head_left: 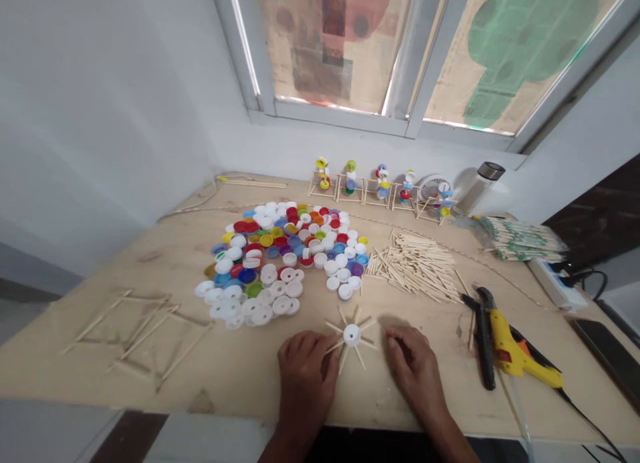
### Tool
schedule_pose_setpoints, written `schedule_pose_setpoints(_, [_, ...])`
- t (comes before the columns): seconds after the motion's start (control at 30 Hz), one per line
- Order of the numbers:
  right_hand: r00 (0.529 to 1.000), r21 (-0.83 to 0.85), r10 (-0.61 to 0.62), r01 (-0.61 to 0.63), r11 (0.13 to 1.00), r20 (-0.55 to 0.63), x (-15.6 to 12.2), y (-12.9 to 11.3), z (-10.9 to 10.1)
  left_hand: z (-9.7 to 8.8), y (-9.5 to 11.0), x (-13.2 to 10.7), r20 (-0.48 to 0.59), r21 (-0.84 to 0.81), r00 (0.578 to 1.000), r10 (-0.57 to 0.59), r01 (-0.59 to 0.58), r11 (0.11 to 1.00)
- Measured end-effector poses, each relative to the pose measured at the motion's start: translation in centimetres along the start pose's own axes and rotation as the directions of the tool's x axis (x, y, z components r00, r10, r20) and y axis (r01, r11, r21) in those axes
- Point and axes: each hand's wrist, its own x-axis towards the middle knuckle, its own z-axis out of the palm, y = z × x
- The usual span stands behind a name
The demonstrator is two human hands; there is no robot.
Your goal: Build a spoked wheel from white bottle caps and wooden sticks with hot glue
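Note:
A small wheel (352,335) lies on the table between my hands, made of thin wooden sticks radiating from a white bottle cap with a hole in its middle. My left hand (309,369) rests on its left with curled fingers; one stick end reaches between thumb and forefinger, which appear to grip it. To the right, my right hand (414,364) lies on the tabletop, fingers loosely curled and nothing visible in them, apart from the wheel. Beyond them spreads a heap of coloured and white bottle caps (280,243). Beside it is a pile of loose wooden sticks (420,266).
Stick frames (145,329) lie at left. On the right are black pliers (484,343), a yellow glue gun (515,349), a phone (607,363), a power strip (555,283) and bagged sticks (523,239). Several cap-and-stick models (383,183), a fan (434,188) and a bottle (480,186) line the back.

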Motion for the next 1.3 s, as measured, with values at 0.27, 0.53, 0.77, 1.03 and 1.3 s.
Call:
schedule_pose_setpoints(0.27, [0.999,-0.015,-0.041,0.041,0.999,-0.020,0.0,0.1,0.1,0.1,0.4,0.1,0.007,-0.015,1.000,-0.019,0.020,1.000])
schedule_pose_setpoints(0.53, [0.996,0.013,-0.082,0.082,0.997,-0.036,-0.1,0.7,0.3,-0.2,1.3,0.3,-0.022,-0.070,0.997,-0.079,0.077,0.995])
schedule_pose_setpoints(0.77, [0.993,0.027,-0.100,0.102,0.994,-0.060,0.0,0.6,0.3,-0.4,1.1,0.1,-0.060,-0.110,0.995,-0.076,0.069,0.992])
schedule_pose_setpoints(1.03, [0.995,0.000,-0.084,0.084,0.996,-0.054,-0.2,0.3,0.3,-0.5,0.3,0.1,-0.090,-0.252,0.991,-0.103,0.077,0.965])
schedule_pose_setpoints(1.3, [0.996,0.007,-0.075,0.076,0.997,-0.046,-0.1,0.0,0.0,-0.6,-0.1,-0.2,-0.103,-0.339,0.985,-0.137,0.095,0.936])
